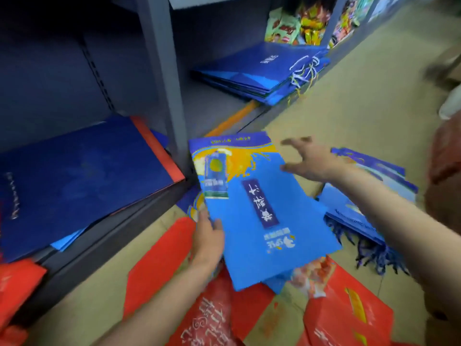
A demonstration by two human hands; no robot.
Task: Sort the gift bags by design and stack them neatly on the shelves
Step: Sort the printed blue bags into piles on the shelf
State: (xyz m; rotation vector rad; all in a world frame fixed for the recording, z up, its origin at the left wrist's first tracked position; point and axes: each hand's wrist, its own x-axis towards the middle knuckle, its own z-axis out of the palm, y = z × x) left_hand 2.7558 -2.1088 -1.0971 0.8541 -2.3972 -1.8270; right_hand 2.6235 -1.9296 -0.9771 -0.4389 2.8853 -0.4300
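A flat light-blue gift bag with an orange splash and dark label is held above the floor by my left hand, which grips its left edge. My right hand hovers open over the bag's upper right corner, fingers spread, not clearly touching it. A dark navy bag with a red-orange edge lies on the low shelf at left. A stack of royal-blue bags with cord handles lies on the shelf bay to the right. Red bags lie on the floor below.
A grey shelf upright divides the two bays. More blue bags with dark rope handles are piled on the floor at right. Red printed bags lie near me. Colourful snack packets fill a shelf further back.
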